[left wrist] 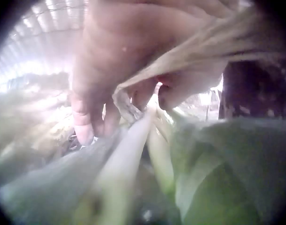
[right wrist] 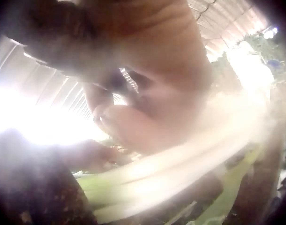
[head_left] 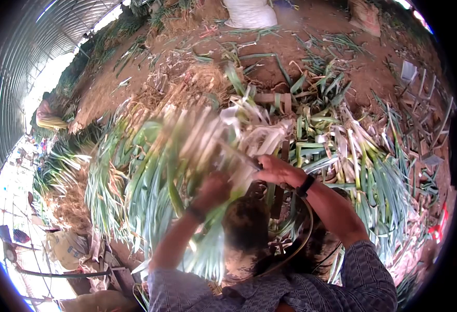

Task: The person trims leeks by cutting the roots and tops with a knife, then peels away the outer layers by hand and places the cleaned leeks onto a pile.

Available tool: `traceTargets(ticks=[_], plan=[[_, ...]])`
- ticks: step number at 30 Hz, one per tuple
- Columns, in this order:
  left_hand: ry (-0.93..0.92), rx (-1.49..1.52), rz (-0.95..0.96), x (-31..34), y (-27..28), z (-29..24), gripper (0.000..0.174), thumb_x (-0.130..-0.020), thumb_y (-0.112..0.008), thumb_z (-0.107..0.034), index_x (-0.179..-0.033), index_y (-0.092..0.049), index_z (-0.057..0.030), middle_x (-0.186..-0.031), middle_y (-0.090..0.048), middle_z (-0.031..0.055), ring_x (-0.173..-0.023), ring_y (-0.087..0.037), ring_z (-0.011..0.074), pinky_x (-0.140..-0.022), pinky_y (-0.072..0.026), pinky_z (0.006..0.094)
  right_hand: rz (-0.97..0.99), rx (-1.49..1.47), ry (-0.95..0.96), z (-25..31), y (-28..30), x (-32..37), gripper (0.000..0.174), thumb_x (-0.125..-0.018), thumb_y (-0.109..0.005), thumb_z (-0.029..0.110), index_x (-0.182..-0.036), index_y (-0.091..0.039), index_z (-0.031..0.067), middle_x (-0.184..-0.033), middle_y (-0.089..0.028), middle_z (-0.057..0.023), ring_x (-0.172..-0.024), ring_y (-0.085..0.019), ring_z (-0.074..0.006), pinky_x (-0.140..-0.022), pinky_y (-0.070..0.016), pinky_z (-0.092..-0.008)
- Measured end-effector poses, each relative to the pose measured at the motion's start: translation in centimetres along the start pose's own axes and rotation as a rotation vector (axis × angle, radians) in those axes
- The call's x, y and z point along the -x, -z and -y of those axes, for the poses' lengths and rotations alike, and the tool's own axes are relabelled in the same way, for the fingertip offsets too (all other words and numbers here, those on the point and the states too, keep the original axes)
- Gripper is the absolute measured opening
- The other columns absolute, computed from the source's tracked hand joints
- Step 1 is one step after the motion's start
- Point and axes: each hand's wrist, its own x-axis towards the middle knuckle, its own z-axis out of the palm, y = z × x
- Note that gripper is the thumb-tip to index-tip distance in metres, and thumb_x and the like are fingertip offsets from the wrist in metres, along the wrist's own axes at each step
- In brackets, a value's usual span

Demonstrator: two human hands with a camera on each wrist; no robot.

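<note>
My left hand [head_left: 214, 188], blurred in the head view, grips pale stalks of long green onions. In the left wrist view its fingers curl over a white stalk [left wrist: 129, 154], and a dry, papery outer leaf [left wrist: 180, 58] hangs across the hand. My right hand [head_left: 279, 170] holds a thin grey tool [head_left: 239, 154] with a dark end, pointing up and left over the stalks; its kind I cannot tell. The right wrist view shows curled fingers [right wrist: 133, 124] close above pale onion stalks [right wrist: 180, 180]. Blurred white stalks [head_left: 202, 130] fan out ahead of both hands.
Green onions with long leaves [head_left: 150, 177] pile up on the left, and another heap [head_left: 379, 182] lies on the right. A thin hose [head_left: 310, 223] loops below my right wrist. Farther off are a white sack [head_left: 250, 13] and brown soil [head_left: 311, 49] strewn with leaves.
</note>
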Motion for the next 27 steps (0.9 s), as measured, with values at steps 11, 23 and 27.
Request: traceTargets(ticks=[11,23,27], plan=[[0.515,0.279,-0.144,5.7,3.0,9.0,0.020,-0.084,-0.068,-0.018,-0.101,-0.070,-0.0084,-0.102,-0.070,0.0157,-0.095,-0.067,0.0324,-0.081,-0.0541,0.0390,0.124,0.214,-0.111,0.5,-0.9,-2.0,0.030,-0.075,-0.072,0.028,-0.070,-0.057,0.0022,-0.058,-0.051,-0.0043,-0.052,-0.053,-0.0198,-0.049,-0.0416,-0.0385],[0.501,-0.192,0.118,4.4,5.4,12.3,0.030,-0.084,-0.066,-0.022,-0.112,-0.063,-0.0114,-0.097,-0.068,0.0147,-0.091,-0.065,0.0355,-0.077,-0.0514,0.0479,0.289,0.310,-0.118,2.4,-2.5,-2.5,0.036,-0.076,-0.068,0.026,-0.097,-0.059,-0.0015,-0.085,-0.065,-0.0200,-0.080,-0.066,-0.0314,-0.070,-0.0495,-0.0431],[0.266,-0.158,-0.140,7.1,2.7,12.0,0.045,-0.081,-0.067,-0.022,-0.121,-0.053,-0.0068,-0.117,-0.054,0.0167,-0.111,-0.050,0.0384,-0.092,-0.0443,0.0452,0.290,0.302,-0.095,1.7,-2.6,-2.5,0.034,-0.075,-0.069,0.028,-0.089,-0.059,-0.0015,-0.078,-0.064,-0.0190,-0.074,-0.065,-0.0310,-0.067,-0.0486,-0.0436]])
